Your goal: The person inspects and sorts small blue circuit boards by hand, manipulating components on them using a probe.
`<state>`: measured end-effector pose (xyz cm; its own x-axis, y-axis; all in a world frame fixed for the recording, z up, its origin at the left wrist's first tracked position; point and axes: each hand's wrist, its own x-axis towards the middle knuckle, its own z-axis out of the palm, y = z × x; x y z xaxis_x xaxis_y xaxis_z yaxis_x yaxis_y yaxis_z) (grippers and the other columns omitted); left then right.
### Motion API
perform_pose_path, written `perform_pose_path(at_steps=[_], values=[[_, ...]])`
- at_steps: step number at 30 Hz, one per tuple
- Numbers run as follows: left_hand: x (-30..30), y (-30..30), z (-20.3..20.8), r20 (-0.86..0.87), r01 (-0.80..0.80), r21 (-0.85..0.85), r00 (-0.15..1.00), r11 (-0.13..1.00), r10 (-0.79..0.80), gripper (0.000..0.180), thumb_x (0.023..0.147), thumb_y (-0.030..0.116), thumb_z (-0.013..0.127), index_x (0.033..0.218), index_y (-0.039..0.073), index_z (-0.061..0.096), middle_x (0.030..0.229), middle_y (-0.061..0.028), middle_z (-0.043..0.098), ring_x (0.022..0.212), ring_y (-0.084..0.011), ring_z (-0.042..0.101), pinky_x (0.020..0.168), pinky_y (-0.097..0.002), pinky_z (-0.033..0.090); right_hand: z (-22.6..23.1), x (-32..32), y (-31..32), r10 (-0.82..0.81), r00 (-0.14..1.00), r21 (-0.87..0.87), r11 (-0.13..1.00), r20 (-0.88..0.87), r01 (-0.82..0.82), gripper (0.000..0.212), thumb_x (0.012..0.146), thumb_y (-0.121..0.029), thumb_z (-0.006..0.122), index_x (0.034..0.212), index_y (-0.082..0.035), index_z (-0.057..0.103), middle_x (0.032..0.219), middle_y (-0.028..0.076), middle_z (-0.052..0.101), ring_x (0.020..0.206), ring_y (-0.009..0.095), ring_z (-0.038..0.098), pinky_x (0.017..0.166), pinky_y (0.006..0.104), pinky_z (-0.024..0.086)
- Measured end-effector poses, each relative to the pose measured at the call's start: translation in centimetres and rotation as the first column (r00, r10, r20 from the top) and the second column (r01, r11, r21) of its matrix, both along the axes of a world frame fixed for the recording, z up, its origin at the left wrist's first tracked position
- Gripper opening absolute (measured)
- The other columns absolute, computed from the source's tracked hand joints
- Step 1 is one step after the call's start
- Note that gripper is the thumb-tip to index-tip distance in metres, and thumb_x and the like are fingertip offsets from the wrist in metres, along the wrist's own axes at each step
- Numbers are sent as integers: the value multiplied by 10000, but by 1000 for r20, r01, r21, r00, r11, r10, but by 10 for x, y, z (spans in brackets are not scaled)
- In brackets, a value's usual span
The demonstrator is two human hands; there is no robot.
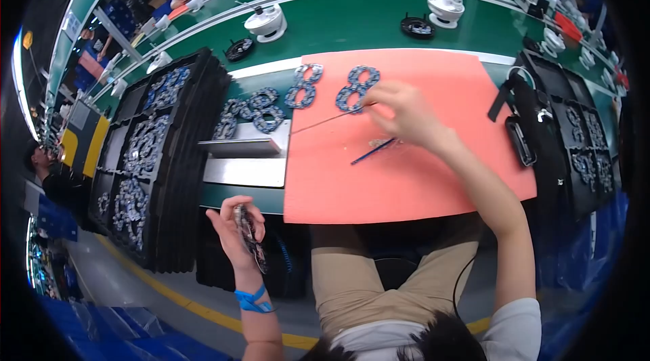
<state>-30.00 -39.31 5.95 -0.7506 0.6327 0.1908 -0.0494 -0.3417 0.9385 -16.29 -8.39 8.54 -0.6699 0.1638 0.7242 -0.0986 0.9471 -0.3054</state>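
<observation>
My left hand [237,232], with a blue wrist strap [253,299], is raised at the near edge of the bench. Its fingers curl around several circuit boards [248,236], seen edge-on. Over the pink mat [338,192], my right hand [404,114] pinches the end of a thin dark rod-like thing [328,120] that slants down to the left; its kind is unclear. Just beyond those fingertips lies a figure-eight circuit board [355,87], partly covered by the hand. Another such board [305,87] rests to its left. Below my right hand lies a slim blue tool [372,151].
More boards [261,110] lie left of the mat, behind a metal fixture [244,161]. Stacked black trays [193,178] with boards stand at left; another black tray [569,100] is at right. White camera housings [266,22] sit on the green bench [352,19]. Other people work farther off.
</observation>
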Motion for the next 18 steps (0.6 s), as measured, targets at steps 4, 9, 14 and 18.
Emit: perform_pose_path(at_steps=[4, 9, 14, 18], values=[[21, 57, 44, -187, 287, -517, 882, 807, -433, 398, 969, 279, 352, 954, -6, 629, 507, -47, 536, 413, -57, 420, 399, -194, 283, -3, 70, 58, -15, 967, -416, 901, 255, 123, 99, 762, -106, 634, 810, -22, 654, 810, 69, 650, 751, 164, 610, 703, 289, 472], [31, 126, 33, -546, 0, -753, 558, 658, -624, 217, 825, 155, 610, 1003, 31, 606, 451, -37, 498, 409, -106, 477, 426, -276, 345, -22, 96, 75, 18, 955, -437, 892, 297, 119, 115, 765, -108, 641, 837, -22, 667, 746, 63, 649, 681, 147, 598, 650, 268, 465], [36, 148, 27, -657, -139, -731, 407, 668, -634, 142, 769, 147, 655, 832, 23, 625, 508, -94, 567, 463, -201, 574, 460, -310, 411, -16, 95, 71, 61, 929, -393, 915, 365, 95, 105, 779, -107, 645, 827, -15, 660, 755, 68, 624, 684, 157, 574, 636, 271, 452], [38, 152, 32, -630, -89, -730, 470, 678, -618, 107, 769, 102, 628, 811, 4, 624, 519, -104, 574, 454, -178, 563, 453, -287, 395, -17, 99, 72, 44, 948, -419, 903, 315, 98, 103, 776, -106, 648, 825, -16, 664, 768, 66, 629, 705, 159, 582, 647, 275, 455]])
